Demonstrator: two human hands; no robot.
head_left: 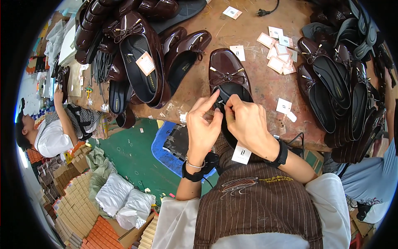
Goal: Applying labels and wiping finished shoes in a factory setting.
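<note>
A glossy dark burgundy loafer with a thin bow lies toe-away on the table in front of me. Over its opening, my left hand has its index finger and thumb bent toward a small black piece with a pale mark. My right hand pinches close beside it, thumb and index finger together. Exactly what each hand grips is hidden by the fingers and the dark lining. A white hang tag shows just below my right hand, near the shoe's heel; no string on it can be made out.
Burgundy loafers are piled at left and right. Loose paper tags lie right of the shoe, and black cords at left. A blue bin stands below the table edge. Other people are at both sides.
</note>
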